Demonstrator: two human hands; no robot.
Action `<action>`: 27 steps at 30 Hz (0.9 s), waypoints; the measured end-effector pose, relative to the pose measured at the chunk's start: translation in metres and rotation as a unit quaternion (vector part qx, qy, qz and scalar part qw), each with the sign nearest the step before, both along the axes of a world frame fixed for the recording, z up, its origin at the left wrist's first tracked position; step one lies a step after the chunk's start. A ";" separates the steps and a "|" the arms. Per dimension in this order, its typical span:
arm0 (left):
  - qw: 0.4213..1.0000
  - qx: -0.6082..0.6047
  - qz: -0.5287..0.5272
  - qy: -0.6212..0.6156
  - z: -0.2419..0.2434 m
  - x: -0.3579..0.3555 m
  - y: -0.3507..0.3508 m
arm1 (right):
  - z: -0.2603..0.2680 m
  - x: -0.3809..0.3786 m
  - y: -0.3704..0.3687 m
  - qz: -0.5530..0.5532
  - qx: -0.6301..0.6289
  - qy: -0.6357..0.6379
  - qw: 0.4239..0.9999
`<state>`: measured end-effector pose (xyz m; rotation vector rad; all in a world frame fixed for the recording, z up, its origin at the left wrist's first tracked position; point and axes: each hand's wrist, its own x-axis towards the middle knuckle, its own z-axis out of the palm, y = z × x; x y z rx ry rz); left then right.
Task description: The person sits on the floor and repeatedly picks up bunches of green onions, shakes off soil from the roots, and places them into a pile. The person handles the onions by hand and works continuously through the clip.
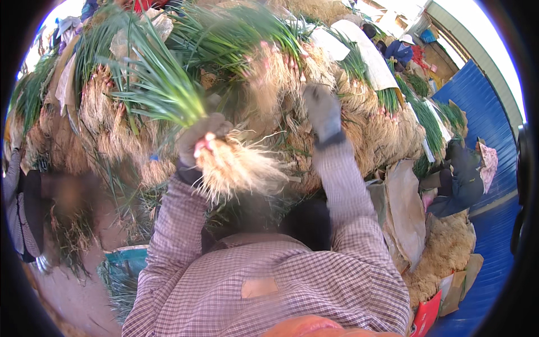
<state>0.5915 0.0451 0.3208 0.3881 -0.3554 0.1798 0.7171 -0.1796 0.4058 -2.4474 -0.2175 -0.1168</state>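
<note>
A bunch of green-leaved allium plants (181, 101), with reddish-white bulbs and long pale roots, is gripped near its bulbs by my gloved left hand (200, 135). The leaves point up and to the left, while the roots hang toward my chest. My right hand (322, 111), in a grey glove, is raised in front of the piled root bundles (362, 139); it is blurred, and its fingers are not clear. Beyond both hands lies a long heap of similar bunches (236, 38), leaves away from me and roots toward me.
A teal container (126, 261) holding green leaves stands at lower left. Co-workers are at the far left, at the right (459, 181) and at the upper right (400, 50). Sacking (406, 210), dry roots (446, 252) and blue corrugated sheeting (480, 101) lie on the right.
</note>
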 end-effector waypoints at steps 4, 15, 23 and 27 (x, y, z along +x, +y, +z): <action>0.979 -0.010 -0.198 -0.045 -0.035 0.021 -0.017 | 0.037 0.062 0.018 0.063 -0.042 -0.351 0.933; 0.991 0.081 0.025 0.108 -0.027 0.036 -0.035 | -0.049 -0.029 0.023 0.378 0.224 -0.134 0.888; 0.993 0.031 -0.080 0.077 -0.049 0.048 -0.033 | -0.009 0.104 0.007 0.028 -0.231 -0.123 0.965; 0.992 0.080 0.001 0.099 -0.042 0.042 -0.039 | -0.009 0.009 0.013 0.057 0.058 -0.178 0.981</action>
